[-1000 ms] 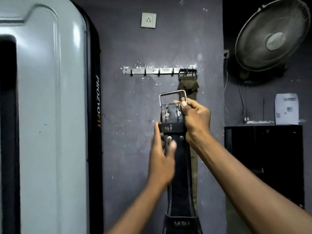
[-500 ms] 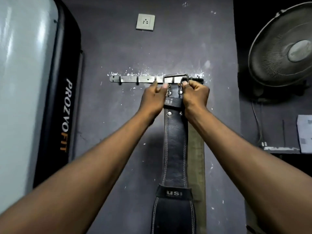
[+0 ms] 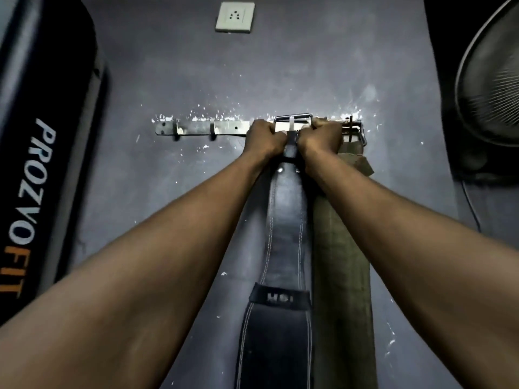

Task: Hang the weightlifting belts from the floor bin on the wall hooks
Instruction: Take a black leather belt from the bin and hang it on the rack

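A black leather weightlifting belt (image 3: 286, 214) with white stitching hangs straight down the grey wall. Its metal buckle (image 3: 293, 120) sits against the steel hook rail (image 3: 202, 128). My left hand (image 3: 265, 140) and my right hand (image 3: 321, 138) both grip the belt's top end just under the buckle, one on each side. To the right, an olive canvas belt (image 3: 341, 248) hangs from the rail's right end by its own buckle (image 3: 356, 133). Whether the black belt's buckle is over a hook is hidden by my hands.
Two bare hooks (image 3: 175, 133) show on the rail's left part. A large black and grey machine marked PROZVOFIT (image 3: 33, 178) stands at the left. A wall fan (image 3: 488, 80) is at the right and a white socket (image 3: 235, 16) above.
Both hands have raised the black belt from chest height up to the rail, and the buckle now lies on it. The view has moved closer to the wall.
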